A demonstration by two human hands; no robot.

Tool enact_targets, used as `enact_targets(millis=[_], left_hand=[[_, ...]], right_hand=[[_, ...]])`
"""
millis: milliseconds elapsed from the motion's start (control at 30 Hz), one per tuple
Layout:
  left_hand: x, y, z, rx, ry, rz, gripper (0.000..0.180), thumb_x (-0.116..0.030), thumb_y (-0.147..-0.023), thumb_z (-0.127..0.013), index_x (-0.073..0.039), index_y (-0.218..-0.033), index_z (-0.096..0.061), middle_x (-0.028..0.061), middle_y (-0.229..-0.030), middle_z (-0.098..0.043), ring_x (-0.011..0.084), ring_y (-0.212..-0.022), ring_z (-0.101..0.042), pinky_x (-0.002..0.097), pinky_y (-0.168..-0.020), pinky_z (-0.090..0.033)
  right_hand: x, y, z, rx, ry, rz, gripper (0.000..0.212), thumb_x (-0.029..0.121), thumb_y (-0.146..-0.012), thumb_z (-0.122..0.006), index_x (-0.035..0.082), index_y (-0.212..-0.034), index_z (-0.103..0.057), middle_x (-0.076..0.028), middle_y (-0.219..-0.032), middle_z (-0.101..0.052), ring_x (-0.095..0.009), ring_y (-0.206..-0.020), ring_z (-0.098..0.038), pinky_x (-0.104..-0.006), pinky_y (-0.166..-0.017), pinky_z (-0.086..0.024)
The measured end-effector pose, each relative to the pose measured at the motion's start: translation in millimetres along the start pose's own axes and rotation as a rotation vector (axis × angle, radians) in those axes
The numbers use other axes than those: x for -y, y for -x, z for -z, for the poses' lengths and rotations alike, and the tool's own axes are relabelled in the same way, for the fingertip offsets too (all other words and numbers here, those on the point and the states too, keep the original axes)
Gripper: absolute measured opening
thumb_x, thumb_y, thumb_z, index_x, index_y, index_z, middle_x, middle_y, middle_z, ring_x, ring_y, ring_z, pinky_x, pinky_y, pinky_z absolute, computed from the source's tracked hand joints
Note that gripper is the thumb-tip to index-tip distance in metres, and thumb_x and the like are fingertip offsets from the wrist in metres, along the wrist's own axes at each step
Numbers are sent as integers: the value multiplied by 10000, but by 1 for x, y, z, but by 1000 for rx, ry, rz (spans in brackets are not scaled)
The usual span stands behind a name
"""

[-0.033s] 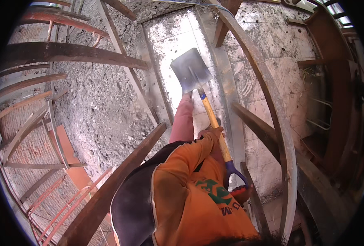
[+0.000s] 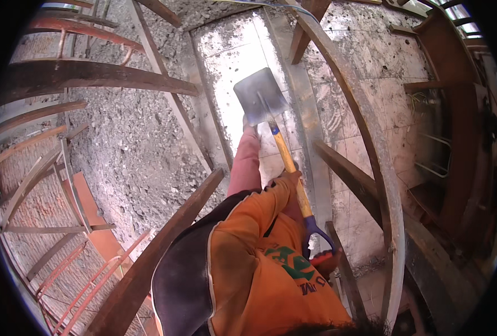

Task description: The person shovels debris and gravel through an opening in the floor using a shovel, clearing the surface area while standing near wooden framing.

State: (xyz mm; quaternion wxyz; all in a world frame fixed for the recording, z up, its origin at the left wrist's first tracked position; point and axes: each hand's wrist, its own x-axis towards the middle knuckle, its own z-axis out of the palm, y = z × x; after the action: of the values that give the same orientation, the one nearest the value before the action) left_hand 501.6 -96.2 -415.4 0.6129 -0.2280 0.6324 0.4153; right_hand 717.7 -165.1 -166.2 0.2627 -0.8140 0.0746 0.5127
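Observation:
My left hand (image 2: pixel 291 180) is wrapped round the yellow wooden shaft of a shovel (image 2: pixel 285 152). At the shaft's near end, my right hand (image 2: pixel 328 262) is closed on the purple and red D-shaped handle (image 2: pixel 317 231), partly hidden beside my orange shirt. The shovel's square grey blade (image 2: pixel 261 96) points away from me over the pale tiled floor (image 2: pixel 226 61) and carries no visible load. Whether it touches the tiles I cannot tell. One leg in pink trousers (image 2: pixel 245 162) reaches forward, its foot partly covered by the blade.
Grey rubble (image 2: pixel 131 140) covers the ground at left. Wooden beams (image 2: pixel 103 75) cross at left, and a long curved beam (image 2: pixel 366 117) passes at right. A slanting post (image 2: pixel 349 171) stands close to the shovel's right. Brown wooden furniture (image 2: pixel 455 112) lines the far right.
The surroundings have shifted slightly left in view. The blade stays almost in place in the picture, while the handle and both hands sit a little further left. Both grips are unchanged.

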Motion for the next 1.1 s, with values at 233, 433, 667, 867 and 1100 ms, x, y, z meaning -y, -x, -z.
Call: enact_targets(millis=[233,433,667,867,1100], left_hand=[[-122,-84,18,-96,-177,263,214,-110,-747,-593,77,-822,-522,131,-611,-540,255,-476,-540,380,-422,-442],[-306,-182,66,-126,-101,81,211,-60,-738,-616,88,-835,-501,145,-581,-518,253,-407,-506,369,-354,-428],[-513,-315,111,-240,-211,75,194,-118,-778,-591,60,-832,-535,115,-588,-539,216,-490,-524,364,-428,-428],[-413,-307,93,-223,-385,1,297,-162,-764,-607,33,-966,-510,142,-673,-567,223,-498,-523,356,-442,-420],[-291,-157,47,-128,-36,-63,230,-128,-733,-615,67,-811,-522,138,-613,-579,217,-469,-544,337,-441,-455]], right_hand=[[-2,50,-192,-108,-8,103,455,535,-851,-410,113,-688,-374,-11,-564,-381,-145,-481,-397,-288,-458,-384],[-31,60,-383,9,31,-31,477,586,-845,-395,128,-711,-375,-10,-576,-365,-150,-533,-419,-295,-499,-399],[-79,2,-583,153,-138,-32,371,467,-859,-422,121,-737,-374,-19,-643,-402,-151,-537,-423,-291,-468,-366],[-98,-81,-509,81,-97,56,419,516,-855,-377,136,-686,-427,23,-533,-366,-117,-441,-359,-264,-397,-316],[-28,-90,-309,14,30,180,470,549,-850,-376,107,-693,-413,-4,-570,-381,-135,-488,-391,-281,-437,-337]])
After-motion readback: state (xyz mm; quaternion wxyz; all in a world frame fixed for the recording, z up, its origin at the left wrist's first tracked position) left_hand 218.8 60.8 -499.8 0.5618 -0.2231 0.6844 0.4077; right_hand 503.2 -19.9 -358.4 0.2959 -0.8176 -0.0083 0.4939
